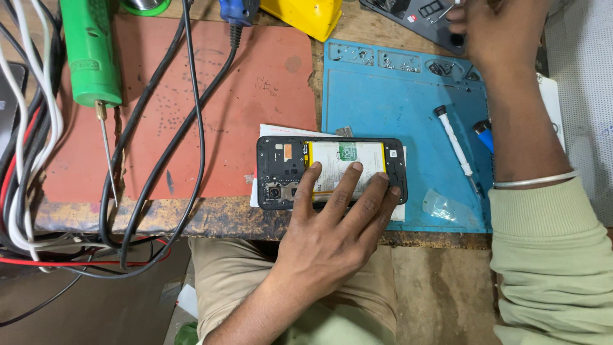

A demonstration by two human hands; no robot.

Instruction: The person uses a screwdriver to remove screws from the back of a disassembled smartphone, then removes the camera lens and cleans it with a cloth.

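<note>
Head view: the left hand (332, 223) lies flat, fingers spread, pinning the opened phone (332, 172) at the bench edge; the right hand (495, 29) reaches away, grip unclear. A nudge might tip the phone off.

The left hand (332, 223) lies flat on an opened phone (284, 167), fingers spread over its battery (338, 160). The phone rests at the bench's near edge, straddling a red mat (255, 83) at its 9 o'clock and a blue mat (396, 102) at its 3 o'clock. The right hand (495, 29), at 1 o'clock from the phone, reaches a dark tray (415, 16). A screwdriver (454, 145) lies on the blue mat. A green tool (89, 51) lies at 10 o'clock, among cables (172, 147).
</note>
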